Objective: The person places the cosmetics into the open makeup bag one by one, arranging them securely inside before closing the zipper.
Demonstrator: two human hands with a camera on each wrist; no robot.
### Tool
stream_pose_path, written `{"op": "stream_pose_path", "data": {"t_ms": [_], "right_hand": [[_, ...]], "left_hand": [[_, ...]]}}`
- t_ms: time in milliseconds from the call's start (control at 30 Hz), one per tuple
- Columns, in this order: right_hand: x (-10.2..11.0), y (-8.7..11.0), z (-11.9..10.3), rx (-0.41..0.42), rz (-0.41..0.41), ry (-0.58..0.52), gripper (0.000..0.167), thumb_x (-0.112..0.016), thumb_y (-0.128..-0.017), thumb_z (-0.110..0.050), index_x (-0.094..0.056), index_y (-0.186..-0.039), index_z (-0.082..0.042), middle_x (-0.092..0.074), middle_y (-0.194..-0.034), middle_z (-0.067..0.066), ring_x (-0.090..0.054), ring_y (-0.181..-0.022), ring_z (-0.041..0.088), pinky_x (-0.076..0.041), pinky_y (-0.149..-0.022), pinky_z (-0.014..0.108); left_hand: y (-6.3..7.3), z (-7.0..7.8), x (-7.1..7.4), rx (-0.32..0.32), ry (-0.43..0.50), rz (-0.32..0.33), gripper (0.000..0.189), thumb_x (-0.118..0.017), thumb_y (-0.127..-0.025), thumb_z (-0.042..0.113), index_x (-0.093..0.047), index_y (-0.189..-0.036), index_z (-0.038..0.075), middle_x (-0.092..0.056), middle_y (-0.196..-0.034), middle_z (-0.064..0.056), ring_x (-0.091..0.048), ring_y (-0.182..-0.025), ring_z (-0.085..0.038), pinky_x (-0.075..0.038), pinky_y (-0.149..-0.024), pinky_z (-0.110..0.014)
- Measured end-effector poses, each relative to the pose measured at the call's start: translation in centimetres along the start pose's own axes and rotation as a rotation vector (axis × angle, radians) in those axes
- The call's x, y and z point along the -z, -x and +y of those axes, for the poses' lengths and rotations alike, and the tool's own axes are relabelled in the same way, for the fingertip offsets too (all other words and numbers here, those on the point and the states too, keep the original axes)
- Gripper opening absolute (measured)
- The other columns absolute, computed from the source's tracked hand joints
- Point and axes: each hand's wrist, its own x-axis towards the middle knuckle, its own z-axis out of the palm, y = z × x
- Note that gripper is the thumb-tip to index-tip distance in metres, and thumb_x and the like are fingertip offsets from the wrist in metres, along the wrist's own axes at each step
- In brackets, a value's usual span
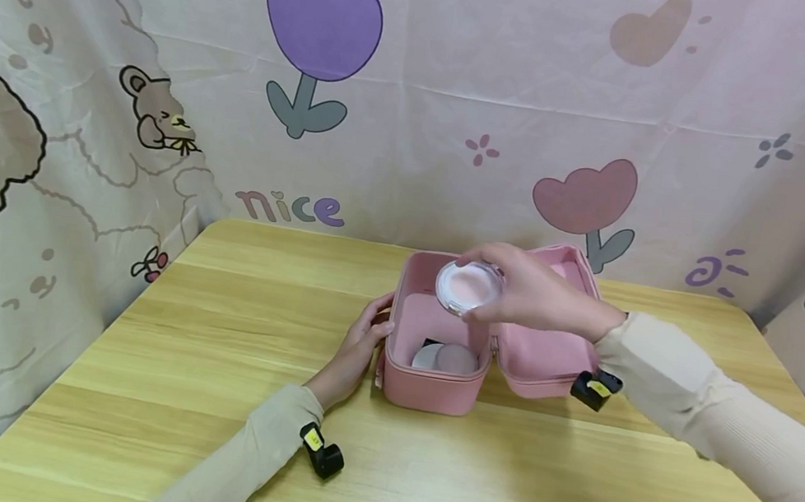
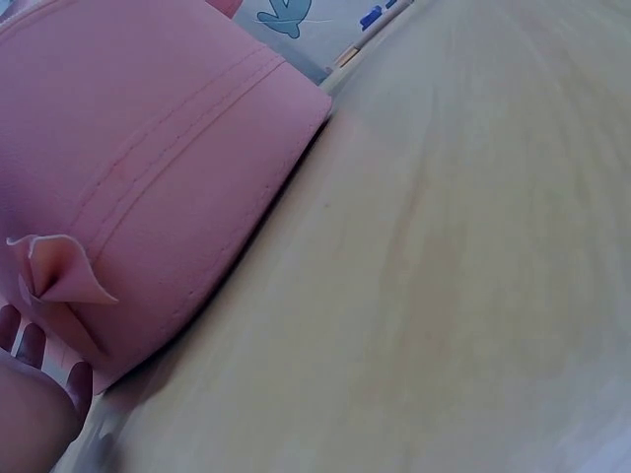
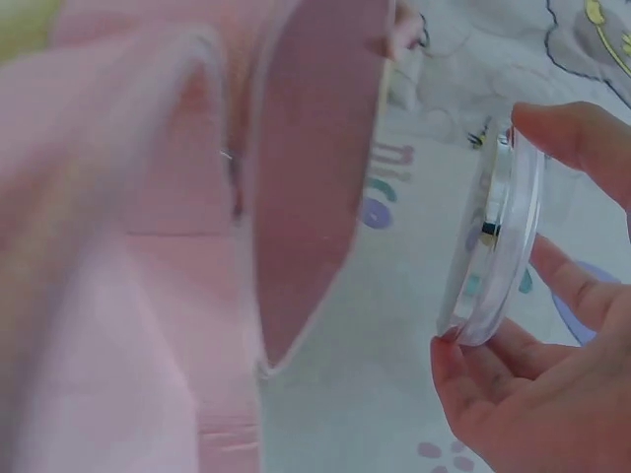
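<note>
My right hand (image 1: 535, 293) grips a round powder compact (image 1: 469, 288) by its edge, thumb on one side and fingers on the other. The compact has a clear rim and a pale pink centre, and is held above the open pink cosmetic case (image 1: 429, 393). In the right wrist view the compact (image 3: 493, 236) appears edge-on. Against the case's left side rests my left hand (image 1: 355, 353); its fingers (image 2: 32, 345) are near a pink bow (image 2: 61, 271) in the left wrist view. Inside the case lie a white round item, a mauve round item (image 1: 457, 360) and something dark, partly hidden.
The case's lid (image 1: 547, 359) is folded open to the right, under my right forearm. Everything stands on a wood-grain table (image 1: 255, 300). A printed cloth (image 1: 432, 122) hangs behind the table's back edge. Each sleeve carries a small black camera (image 1: 323, 453).
</note>
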Motion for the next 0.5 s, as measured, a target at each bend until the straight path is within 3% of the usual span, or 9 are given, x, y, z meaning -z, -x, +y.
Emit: {"op": "stream_pose_path", "data": {"t_ms": [267,500], "right_hand": [[1.0,-2.1,0.7,-0.023,0.007,0.016,0.058,-0.08,-0.069,-0.01,-0.059,-0.122,-0.001,-0.061,-0.116,0.015,-0.054,-0.097,0.028,-0.044,-0.08,0.041],[0.5,-3.6,1.7,-0.042,-0.008,0.077,0.059,-0.079,-0.068,-0.012,-0.059,-0.123,-0.001,-0.062,-0.114,0.014,-0.054,-0.094,0.028,-0.043,-0.079,0.04]], "left_hand": [[0.0,0.0,0.0,-0.009,0.022,-0.012,0.061,-0.044,-0.095,0.025,-0.027,-0.151,0.006,-0.032,-0.145,-0.026,-0.032,-0.132,-0.039,-0.027,-0.108,-0.045],[0.1,-0.1,0.1,-0.007,0.019,-0.016,0.06,-0.043,-0.096,0.024,-0.026,-0.151,0.005,-0.031,-0.146,-0.026,-0.032,-0.133,-0.038,-0.027,-0.108,-0.045]]}}
